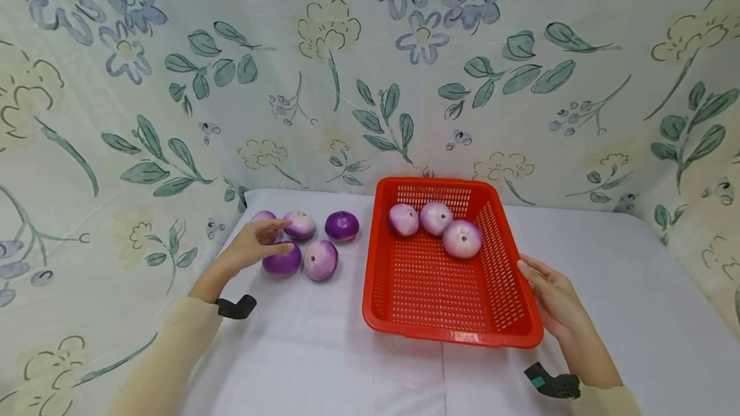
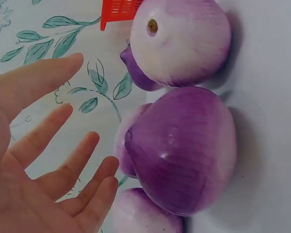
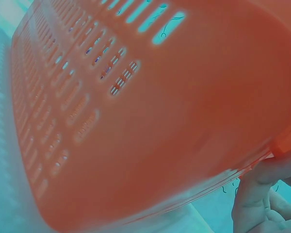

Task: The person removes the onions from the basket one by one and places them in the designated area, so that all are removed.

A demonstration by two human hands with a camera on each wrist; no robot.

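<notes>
Five purple onions lie in a group on the white table at the left. My left hand (image 1: 263, 241) hovers over them with its fingers straight, above the near left onion (image 1: 283, 263). In the left wrist view my left hand (image 2: 53, 165) shows an open palm beside that dark purple onion (image 2: 184, 150), apart from it. A red slotted basket (image 1: 439, 326) stands in the middle with three pale onions (image 1: 436, 217) at its far end. My right hand (image 1: 543, 287) rests against the basket's right rim. In the right wrist view its fingertips (image 3: 259, 189) touch the basket's wall (image 3: 136, 121).
Floral cloth hangs as a backdrop behind and at both sides. The white table (image 1: 607, 262) stretches bare to the right of the basket and in front of it. Black wrist mounts (image 1: 237, 307) sit on both forearms.
</notes>
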